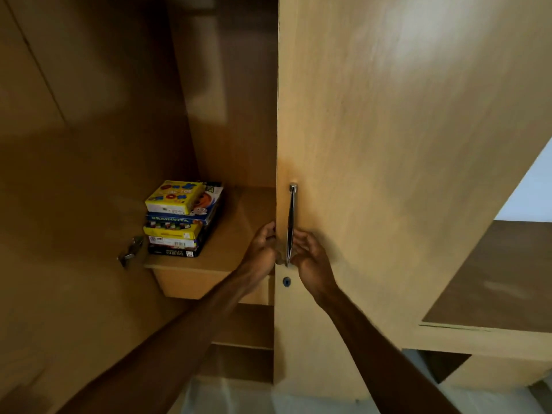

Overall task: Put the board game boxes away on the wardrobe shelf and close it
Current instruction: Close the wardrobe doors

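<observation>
Left hand (263, 243) grips the pale wooden wardrobe door's (373, 144) edge, right hand (310, 258) curls loosely beside its chrome handle (290, 222), with stacked colourful game boxes (182, 219) shelved.

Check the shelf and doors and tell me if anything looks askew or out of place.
Only the stack of game boxes is a little untidy: the boxes are not squared up, and the yellow top box sits off to the left of the one below. The stack lies flat on the shelf. Nothing looks spilled or damaged.
</observation>
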{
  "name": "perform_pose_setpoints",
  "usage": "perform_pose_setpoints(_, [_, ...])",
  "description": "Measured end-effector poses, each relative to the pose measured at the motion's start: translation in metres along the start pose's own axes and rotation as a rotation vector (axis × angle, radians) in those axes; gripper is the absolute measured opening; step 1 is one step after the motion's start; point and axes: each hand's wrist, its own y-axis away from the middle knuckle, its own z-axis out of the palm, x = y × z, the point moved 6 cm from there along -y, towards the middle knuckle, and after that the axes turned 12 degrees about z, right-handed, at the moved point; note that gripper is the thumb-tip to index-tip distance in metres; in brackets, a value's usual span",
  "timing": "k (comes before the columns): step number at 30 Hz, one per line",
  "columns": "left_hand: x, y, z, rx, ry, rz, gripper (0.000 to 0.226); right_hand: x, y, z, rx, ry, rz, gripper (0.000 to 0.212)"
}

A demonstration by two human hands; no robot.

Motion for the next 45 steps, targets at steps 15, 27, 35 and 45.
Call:
perform_pose_setpoints(15, [-0.084,0.137,-0.03,0.651,0.138,-0.089,0.031,0.076,0.058,0.012,-0.32,0.177,0.107,0.056])
perform_pose_setpoints(27, [0.007,0.396,-0.164,1.282,-0.32,-0.116,0.036,0.087,0.193,0.234,-0.97,0.224,0.098,0.049])
perform_pose_setpoints(35, [0.071,0.414,-0.278,1.314,-0.463,-0.015,0.053,0.007,0.245,0.334,-0.987,0.152,-0.117,0.049])
perform_pose_setpoints(45, [0.072,0.408,-0.32,1.136,-0.398,0.15,0.033,0.015,0.247,0.339,-0.813,0.127,-0.111,0.046])
